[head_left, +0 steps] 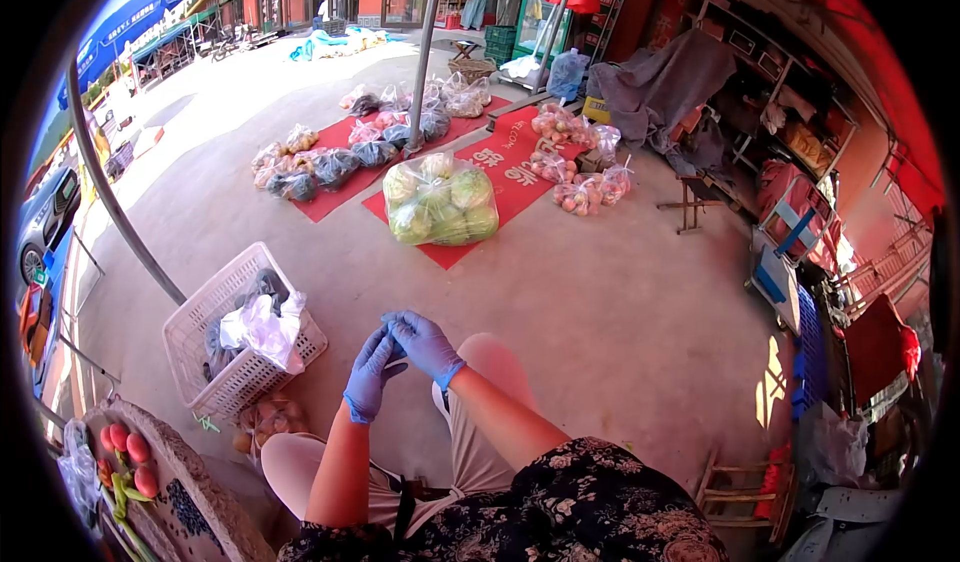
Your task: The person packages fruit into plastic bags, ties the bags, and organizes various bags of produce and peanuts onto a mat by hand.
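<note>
Head view: at left, white perforated plastic basket (240, 387) of dark and white plastic bags (265, 330), near the blue-gloved left hand (370, 374). Its grip presses against that of the blue-gloved right hand (428, 345), cannot tell whether anything is pinched; beyond, clear plastic bag of pale-green cabbages (440, 202) on red printed mat (515, 187).

I see two blue gloves (427, 347), wrist-length, black top (560, 507) with pale floral print, light trousers (472, 447).
</note>
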A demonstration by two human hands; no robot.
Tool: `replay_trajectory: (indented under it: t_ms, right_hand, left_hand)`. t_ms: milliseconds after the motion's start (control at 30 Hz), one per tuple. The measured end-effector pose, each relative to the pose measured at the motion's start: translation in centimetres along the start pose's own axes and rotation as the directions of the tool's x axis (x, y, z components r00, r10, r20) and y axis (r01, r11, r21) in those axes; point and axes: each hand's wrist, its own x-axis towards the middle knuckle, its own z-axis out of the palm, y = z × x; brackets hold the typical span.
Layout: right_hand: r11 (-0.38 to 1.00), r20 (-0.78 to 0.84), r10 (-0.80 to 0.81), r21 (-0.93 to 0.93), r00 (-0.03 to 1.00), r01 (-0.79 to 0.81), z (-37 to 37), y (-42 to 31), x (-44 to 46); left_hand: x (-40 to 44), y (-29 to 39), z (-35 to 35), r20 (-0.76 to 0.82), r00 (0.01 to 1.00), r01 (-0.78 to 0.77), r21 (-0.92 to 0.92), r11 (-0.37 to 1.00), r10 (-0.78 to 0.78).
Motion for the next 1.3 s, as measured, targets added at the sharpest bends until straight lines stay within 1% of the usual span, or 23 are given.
replay_trajectory:
  t_ms: [33, 133, 233, 267, 333, 400, 467, 533, 633, 733, 767, 800, 833, 867, 967, 1033, 1067, 1100, 1133, 1167, 1200, 1267, 1300]
  right_hand:
    - [0.989, 0.012, -0.052, -0.138, 0.999, 0.053, -0.5, 0.5, 0.1]
    - [0.947, 0.125, 0.076, -0.319, 0.989, -0.033, -0.6, 2.0, 0.9]
    - [0.849, 0.26, 0.112, -0.526, 0.959, 0.044, 0.1, 4.3, 3.2]
    - [0.839, 0.301, 0.152, -0.543, 0.941, 0.038, 0.5, 4.8, 4.4]
    - [0.818, 0.367, 0.24, -0.575, 0.899, 0.016, 0.7, 5.4, 5.9]
    - [0.768, 0.362, 0.276, -0.641, 0.89, 0.022, 1.3, 6.9, 6.7]
    - [0.713, 0.314, 0.321, -0.701, 0.894, -0.01, 1.5, 9.0, 7.0]
    - [0.488, 0.143, 0.445, -0.867, 0.884, -0.105, 3.4, 12.2, 7.4]
    - [0.687, 0.275, 0.137, -0.719, 0.952, 0.109, 2.8, 9.5, 10.2]
    - [0.77, 0.248, 0.076, -0.629, 0.966, 0.101, 2.1, 10.6, 12.4]
    - [0.768, 0.247, 0.161, -0.639, 0.956, 0.035, 1.9, 11.6, 12.8]
    - [0.765, 0.249, 0.247, -0.643, 0.936, -0.03, 2.0, 12.7, 12.7]
    - [0.757, 0.257, 0.339, -0.645, 0.905, -0.1, 2.3, 13.3, 12.5]
    - [0.744, 0.221, 0.357, -0.655, 0.907, -0.134, 2.3, 13.5, 12.3]
    - [0.723, 0.14, 0.39, -0.659, 0.91, -0.208, 1.0, 12.8, 13.7]
    - [0.737, 0.122, 0.438, -0.615, 0.891, -0.279, -0.5, 11.5, 14.5]
    - [0.738, 0.155, 0.513, -0.583, 0.844, -0.341, -1.7, 11.4, 14.0]
    - [0.734, 0.189, 0.574, -0.551, 0.797, -0.397, -3.1, 11.9, 12.7]
    - [0.729, 0.227, 0.624, -0.513, 0.748, -0.453, -4.1, 11.2, 12.1]
    - [0.588, 0.134, 0.783, -0.48, 0.608, -0.651, -5.2, 9.0, 11.5]
    - [0.638, 0.093, 0.743, -0.399, 0.663, -0.659, -6.1, 7.1, 10.2]
    - [0.741, -0.019, 0.642, -0.239, 0.766, -0.627, -8.7, 3.6, 8.2]
    - [0.719, -0.054, 0.672, -0.195, 0.739, -0.667, -10.5, 1.2, 8.3]
  left_hand:
    - [0.7, -0.8, -0.6, 0.001, 1.0, 0.016, 0.073, 0.997, -0.016]
    - [1.7, -1.6, -3.1, 0.015, 0.986, 0.165, 0.131, 0.978, -0.168]
    - [4.0, -3.2, -5.8, -0.064, 0.955, 0.297, 0.146, 0.944, -0.29]
    - [4.8, -3.7, -7.1, -0.101, 0.939, 0.34, 0.145, 0.929, -0.328]
    - [6.8, -5.7, -9.6, -0.099, 0.947, 0.314, 0.08, 0.946, -0.306]
    - [9.0, -7.4, -10.9, -0.08, 0.952, 0.296, 0.017, 0.955, -0.294]
    - [10.6, -8.4, -10.8, -0.153, 0.93, 0.345, 0.054, 0.937, -0.334]
    - [11.8, -9.5, -10.4, -0.208, 0.923, 0.33, 0.001, 0.944, -0.323]
    - [14.1, -7.1, -10.1, -0.209, 0.913, 0.287, -0.285, 0.915, -0.351]
    - [17.0, -7.2, -12.4, -0.125, 0.892, 0.387, -0.286, 0.877, -0.434]
    - [17.9, -7.3, -12.3, -0.109, 0.877, 0.399, -0.379, 0.835, -0.469]
    - [18.5, -7.8, -12.6, -0.098, 0.868, 0.432, -0.336, 0.837, -0.487]
    - [19.3, -8.0, -12.9, -0.06, 0.873, 0.457, -0.248, 0.854, -0.485]
    - [19.9, -8.1, -12.7, -0.021, 0.875, 0.473, -0.165, 0.865, -0.483]
    - [21.8, -7.7, -11.3, 0.079, 0.867, 0.499, -0.134, 0.856, -0.492]
    - [21.5, -8.1, -10.9, 0.095, 0.817, 0.575, -0.217, 0.789, -0.569]
    - [21.4, -8.4, -11.0, 0.104, 0.798, 0.598, -0.25, 0.761, -0.593]
    - [19.9, -9.3, -11.8, 0.132, 0.697, 0.678, -0.442, 0.588, -0.705]
    - [17.7, -9.0, -13.0, 0.199, 0.586, 0.775, -0.422, 0.471, -0.785]
    - [17.5, -5.7, -11.5, 0.243, 0.544, 0.835, -0.245, 0.492, -0.803]
    - [17.2, -2.0, -10.0, 0.278, 0.489, 0.867, -0.056, 0.495, -0.827]
    - [16.9, 2.6, -7.9, 0.278, 0.342, 0.924, 0.076, 0.376, -0.898]
    - [17.7, 4.5, -6.7, 0.275, 0.273, 0.936, 0.148, 0.321, -0.922]
